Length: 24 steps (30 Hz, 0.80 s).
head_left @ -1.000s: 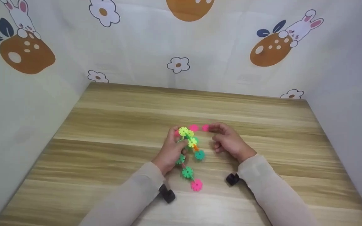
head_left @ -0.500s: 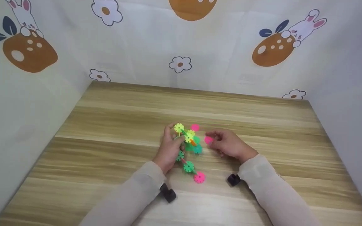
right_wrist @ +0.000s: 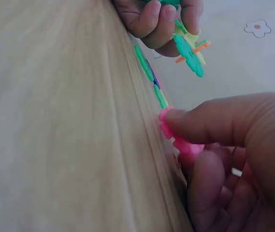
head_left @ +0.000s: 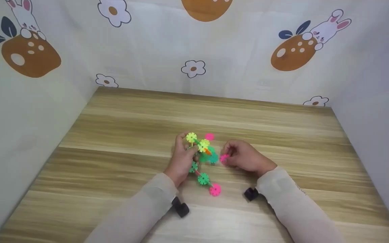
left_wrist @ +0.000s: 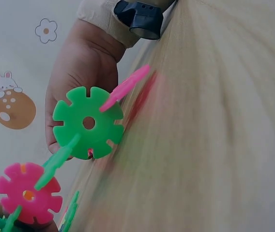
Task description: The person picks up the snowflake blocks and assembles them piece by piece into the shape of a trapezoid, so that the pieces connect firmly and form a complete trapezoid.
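In the head view, my left hand (head_left: 181,158) holds a joined figure of interlocking flower-shaped plastic discs (head_left: 202,146), yellow, green, teal and orange, with the thumb on it. From it a short string of discs leads toward me, through a green disc (head_left: 203,179) to a pink end disc (head_left: 215,190). Just to the right, my right hand (head_left: 245,155) pinches a loose-looking pink disc (head_left: 224,159) close to a teal disc (head_left: 213,158). The right wrist view shows thumb and finger on pink plastic (right_wrist: 188,146); whether it is one disc is unclear. Fingers partly hide the figure.
Another pink disc (head_left: 209,136) shows behind the figure; whether it is attached cannot be told. The wood-grain table (head_left: 130,118) is bounded by a patterned cloth (head_left: 147,50) at the back and both sides. Black wrist cameras (head_left: 181,207) hang under both sleeves.
My right hand first reached to a pink disc farther back, then drew it nearer and now pinches it lower, beside the teal disc. The figure in my left hand has tilted slightly.
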Motion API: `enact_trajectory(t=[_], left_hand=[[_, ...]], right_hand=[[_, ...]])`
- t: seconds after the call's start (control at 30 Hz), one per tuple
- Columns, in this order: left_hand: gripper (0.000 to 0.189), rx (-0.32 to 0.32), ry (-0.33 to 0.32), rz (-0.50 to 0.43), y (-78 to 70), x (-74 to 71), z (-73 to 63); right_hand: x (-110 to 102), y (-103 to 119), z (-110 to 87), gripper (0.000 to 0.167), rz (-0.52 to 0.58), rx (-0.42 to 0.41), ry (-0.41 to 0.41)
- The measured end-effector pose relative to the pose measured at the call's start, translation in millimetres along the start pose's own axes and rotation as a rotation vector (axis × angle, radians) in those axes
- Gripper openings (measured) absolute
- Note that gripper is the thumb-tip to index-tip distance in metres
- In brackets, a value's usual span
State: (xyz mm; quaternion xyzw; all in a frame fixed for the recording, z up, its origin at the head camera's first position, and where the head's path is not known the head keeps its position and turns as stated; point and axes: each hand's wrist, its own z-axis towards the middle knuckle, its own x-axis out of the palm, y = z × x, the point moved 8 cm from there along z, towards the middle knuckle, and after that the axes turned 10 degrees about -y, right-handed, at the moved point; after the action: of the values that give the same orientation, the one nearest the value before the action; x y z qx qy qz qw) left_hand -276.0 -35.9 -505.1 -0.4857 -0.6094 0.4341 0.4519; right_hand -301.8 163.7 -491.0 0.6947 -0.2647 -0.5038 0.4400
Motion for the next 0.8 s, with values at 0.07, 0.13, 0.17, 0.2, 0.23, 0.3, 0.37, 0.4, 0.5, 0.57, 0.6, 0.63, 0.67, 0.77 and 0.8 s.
enact_trajectory(t=[0.07, 0.13, 0.17, 0.2, 0.23, 0.3, 0.37, 0.4, 0.5, 0.57, 0.6, 0.63, 0.67, 0.77, 0.8], left_hand=[[0.060, -0.009, -0.004, -0.004, 0.0, 0.3, -0.7], [0.061, -0.012, -0.006, -0.001, 0.1, 0.5, -0.9], [0.060, -0.013, -0.006, 0.002, 0.2, 0.4, -0.8], [0.060, -0.014, -0.007, 0.006, 0.0, 0.7, -1.0], [0.059, -0.015, -0.007, 0.008, 0.0, 0.7, -1.0], [0.057, -0.016, -0.007, 0.014, 0.4, 0.7, -0.4], [0.057, -0.015, -0.008, 0.017, 0.6, 0.8, 0.1], [0.057, -0.016, -0.009, 0.017, 0.7, 0.9, 0.2], [0.058, -0.018, -0.015, 0.017, 1.5, 0.5, 0.8], [0.058, -0.017, -0.021, 0.020, 1.1, 0.3, 0.7], [0.058, -0.017, -0.024, 0.020, 0.8, 0.2, 0.4], [0.058, -0.016, -0.027, 0.019, 0.4, 0.0, 0.1], [0.058, -0.014, -0.030, 0.019, 0.0, -0.1, -0.2], [0.057, -0.005, -0.035, 0.015, -0.9, -0.4, -0.8], [0.057, -0.007, -0.036, 0.015, -0.7, -0.5, -0.9]], right_hand=[[2, -1, -0.8, 0.016, 0.071, 0.001, 0.036], [4, -2, -1.7, 0.014, 0.120, -0.001, 0.068], [5, -2, -2.2, 0.014, 0.138, -0.001, 0.081], [6, -2, -2.6, 0.014, 0.152, -0.004, 0.092], [6, -2, -2.8, 0.014, 0.163, -0.008, 0.101], [8, -1, -2.9, 0.015, 0.177, -0.018, 0.115], [9, 0, -3.3, 0.015, 0.188, -0.031, 0.124], [9, 0, -3.4, 0.016, 0.190, -0.038, 0.128], [12, 2, -4.2, 0.018, 0.193, -0.055, 0.140], [13, 4, -4.8, 0.019, 0.191, -0.064, 0.143], [14, 4, -4.9, 0.019, 0.186, -0.066, 0.143], [14, 5, -5.1, 0.019, 0.183, -0.067, 0.143], [14, 5, -5.2, 0.020, 0.180, -0.067, 0.142], [15, 6, -4.6, 0.021, 0.168, -0.070, 0.136], [16, 6, -4.6, 0.021, 0.165, -0.072, 0.134]])
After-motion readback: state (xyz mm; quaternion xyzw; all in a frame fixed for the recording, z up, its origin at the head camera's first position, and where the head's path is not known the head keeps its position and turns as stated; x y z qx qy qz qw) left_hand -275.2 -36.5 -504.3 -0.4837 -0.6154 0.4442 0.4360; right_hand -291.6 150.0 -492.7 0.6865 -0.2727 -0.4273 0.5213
